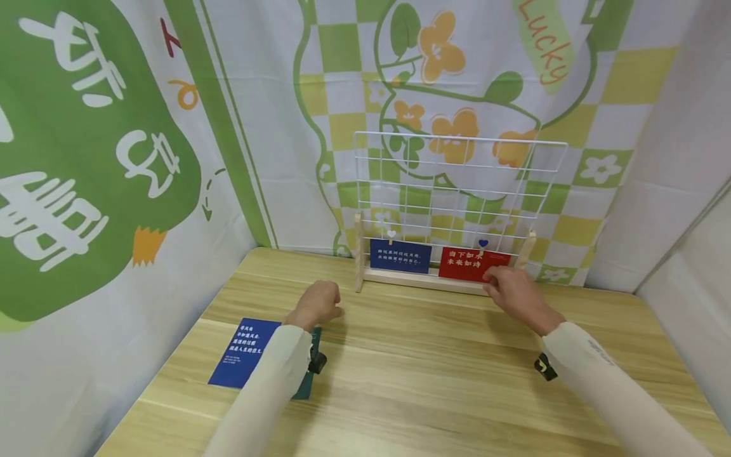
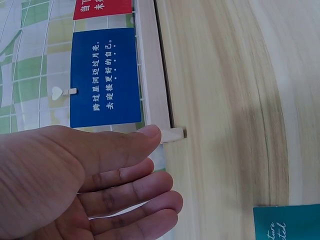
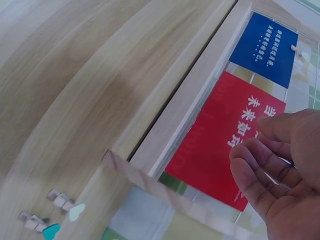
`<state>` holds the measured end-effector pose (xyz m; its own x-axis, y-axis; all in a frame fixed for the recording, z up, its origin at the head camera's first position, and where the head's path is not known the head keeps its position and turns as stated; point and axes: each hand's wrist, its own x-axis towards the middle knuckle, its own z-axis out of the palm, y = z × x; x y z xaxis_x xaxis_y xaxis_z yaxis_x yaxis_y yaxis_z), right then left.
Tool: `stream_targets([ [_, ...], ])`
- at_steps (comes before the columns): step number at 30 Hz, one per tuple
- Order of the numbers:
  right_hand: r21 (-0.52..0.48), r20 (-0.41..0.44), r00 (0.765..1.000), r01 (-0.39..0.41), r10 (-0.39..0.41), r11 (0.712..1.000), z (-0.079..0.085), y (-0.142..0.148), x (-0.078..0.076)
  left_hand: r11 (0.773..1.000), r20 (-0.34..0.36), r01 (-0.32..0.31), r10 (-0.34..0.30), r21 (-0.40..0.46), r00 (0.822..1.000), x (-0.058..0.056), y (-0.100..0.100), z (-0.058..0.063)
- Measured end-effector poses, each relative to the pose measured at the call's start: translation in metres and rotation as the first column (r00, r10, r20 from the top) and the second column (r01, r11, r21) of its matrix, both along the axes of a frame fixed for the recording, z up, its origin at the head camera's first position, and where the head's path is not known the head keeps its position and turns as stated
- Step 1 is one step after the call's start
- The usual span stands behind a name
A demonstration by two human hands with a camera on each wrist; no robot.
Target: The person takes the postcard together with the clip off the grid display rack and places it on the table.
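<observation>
A white wire grid (image 1: 457, 138) stands in a wooden base (image 1: 411, 279) at the table's back. Clipped low on it are a blue card (image 1: 400, 259), under a white heart clothespin (image 2: 58, 93), and a red card (image 1: 465, 270) to its right, under a dark blue heart clothespin (image 1: 483, 244). My right hand (image 1: 518, 295) is at the red card's right side, thumb and fingers loosely bent with a gap between them. My left hand (image 1: 317, 303) hovers in front of the base's left end, fingers relaxed and holding nothing.
On the table at left lie another blue card (image 1: 242, 355) and a teal card (image 1: 304, 388), partly hidden by my left forearm. Two small heart clothespins, one white (image 3: 65, 202) and one teal (image 3: 42, 226), lie beyond the base's right end. Printed curtains hang behind.
</observation>
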<state>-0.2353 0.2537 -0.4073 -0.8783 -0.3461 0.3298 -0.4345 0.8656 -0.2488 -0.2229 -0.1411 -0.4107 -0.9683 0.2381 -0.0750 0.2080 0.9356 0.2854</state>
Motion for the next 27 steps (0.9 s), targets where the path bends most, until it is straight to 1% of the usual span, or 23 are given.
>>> stream_targets([
  [4,0.005,0.000,1.000,-0.001,0.001,1.000,0.002,-0.007,-0.002,1.000,0.001,-0.001,0.001,0.009,1.000,-0.001,0.004,0.002],
  [7,-0.005,0.004,1.000,-0.016,0.016,1.000,0.003,-0.012,-0.005,1.000,0.008,-0.003,0.003,0.008,1.000,-0.002,0.006,0.003],
  [14,-0.017,-0.007,0.999,-0.043,0.043,0.999,0.005,-0.023,-0.009,1.000,-0.025,0.014,-0.014,0.014,1.000,-0.005,0.011,0.003],
  [19,-0.029,0.032,0.999,-0.038,0.039,0.999,0.008,-0.032,-0.010,1.000,-0.021,0.003,-0.002,0.030,1.000,-0.007,0.015,0.005],
  [25,-0.052,0.083,0.996,-0.038,0.042,0.998,0.012,-0.042,-0.011,1.000,-0.060,0.013,-0.012,0.014,0.998,-0.010,0.022,0.008],
  [27,-0.057,0.098,0.994,-0.034,0.040,0.998,0.013,-0.046,-0.012,1.000,-0.067,0.009,-0.008,0.022,0.998,-0.011,0.024,0.009],
])
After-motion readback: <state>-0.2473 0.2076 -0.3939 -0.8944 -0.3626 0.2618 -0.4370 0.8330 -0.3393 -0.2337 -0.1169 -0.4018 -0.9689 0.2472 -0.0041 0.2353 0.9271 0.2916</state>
